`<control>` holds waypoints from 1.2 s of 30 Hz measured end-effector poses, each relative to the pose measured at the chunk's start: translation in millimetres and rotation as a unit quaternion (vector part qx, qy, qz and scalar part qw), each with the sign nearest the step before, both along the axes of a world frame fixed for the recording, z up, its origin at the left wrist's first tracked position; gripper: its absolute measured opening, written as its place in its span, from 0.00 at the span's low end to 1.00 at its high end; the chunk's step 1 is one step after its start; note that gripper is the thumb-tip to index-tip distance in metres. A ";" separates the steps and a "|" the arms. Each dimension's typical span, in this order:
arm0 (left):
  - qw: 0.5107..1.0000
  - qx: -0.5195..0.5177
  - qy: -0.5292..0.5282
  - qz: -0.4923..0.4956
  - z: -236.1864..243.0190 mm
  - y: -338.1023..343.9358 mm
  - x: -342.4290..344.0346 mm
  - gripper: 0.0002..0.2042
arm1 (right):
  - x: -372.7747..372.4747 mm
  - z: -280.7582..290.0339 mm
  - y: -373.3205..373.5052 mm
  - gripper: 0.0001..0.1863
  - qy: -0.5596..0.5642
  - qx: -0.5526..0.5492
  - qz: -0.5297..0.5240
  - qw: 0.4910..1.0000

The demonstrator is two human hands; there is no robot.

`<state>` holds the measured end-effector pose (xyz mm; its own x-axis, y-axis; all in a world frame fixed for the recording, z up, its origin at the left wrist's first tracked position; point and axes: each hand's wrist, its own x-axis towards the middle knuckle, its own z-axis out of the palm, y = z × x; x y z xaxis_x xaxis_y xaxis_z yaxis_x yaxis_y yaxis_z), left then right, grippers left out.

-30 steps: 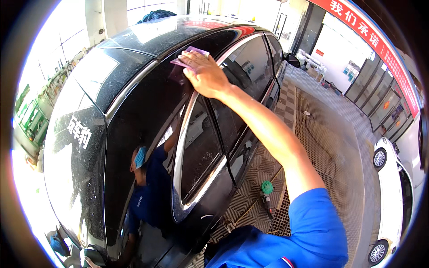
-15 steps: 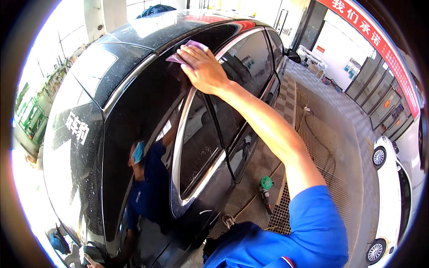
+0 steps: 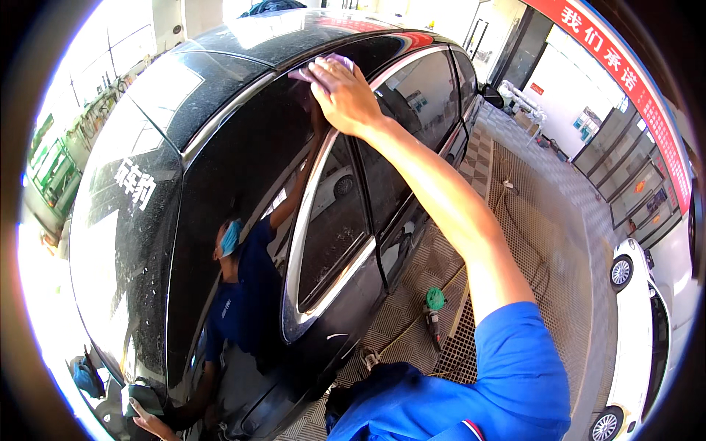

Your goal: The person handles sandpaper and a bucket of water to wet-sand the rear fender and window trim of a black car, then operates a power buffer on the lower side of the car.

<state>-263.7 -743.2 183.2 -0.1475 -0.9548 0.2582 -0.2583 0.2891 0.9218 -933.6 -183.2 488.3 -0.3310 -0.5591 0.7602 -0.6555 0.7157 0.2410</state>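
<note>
My right hand [image 3: 346, 99] reaches up and presses a purple cloth [image 3: 299, 74] flat against the black car [image 3: 243, 140], on the glossy panel below the roof edge. Its fingers lie stretched over the cloth, which shows at both sides of them. Low at the left, my left hand [image 3: 149, 423] grips a dark grey-green item [image 3: 147, 400] beside the car's rear; the thumb lies across it, and its kind is unclear. The side window [image 3: 334, 220] with its chrome trim is below my right forearm. A blue-shirted reflection shows in the dark paint.
A tool with a round green head [image 3: 434, 300] lies on the floor matting near a hose [image 3: 507, 184]. White cars [image 3: 632, 323] stand at the right. A red banner [image 3: 625, 66] hangs above. Green shelving [image 3: 55, 176] is at the far left.
My right hand and the cloth have shifted slightly up and right in the picture, with the view itself shifting a little. My left hand has come further into view with the dark item.
</note>
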 end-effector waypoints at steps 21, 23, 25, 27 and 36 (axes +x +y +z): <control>0.977 -0.191 -0.090 0.005 -13.0 11.0 15.0 0.22 | -22.5 30.4 3.4 0.19 -0.065 -0.064 0.060 0.994; 0.917 -0.331 -0.219 0.044 -8.8 23.9 3.2 0.24 | -44.2 26.1 3.9 0.19 0.049 -0.020 0.143 0.988; 0.827 -0.431 -0.347 0.099 -5.7 37.2 -2.6 0.27 | -40.6 -3.8 15.4 0.20 0.008 -0.016 0.128 0.992; 0.913 -0.310 -0.208 0.164 8.3 87.5 -13.6 0.24 | -31.2 -18.2 42.3 0.22 -0.046 0.015 0.200 0.979; 0.885 0.128 0.217 0.392 -148.1 474.0 133.7 0.21 | 119.0 -78.2 41.8 0.25 -0.026 -0.068 0.357 0.931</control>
<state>-129.9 -269.1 35.0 0.6465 -0.7549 -0.1108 0.1068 -0.0542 0.9928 -814.6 -141.4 410.2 0.0496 -0.5499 0.8337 -0.9843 0.1147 0.1342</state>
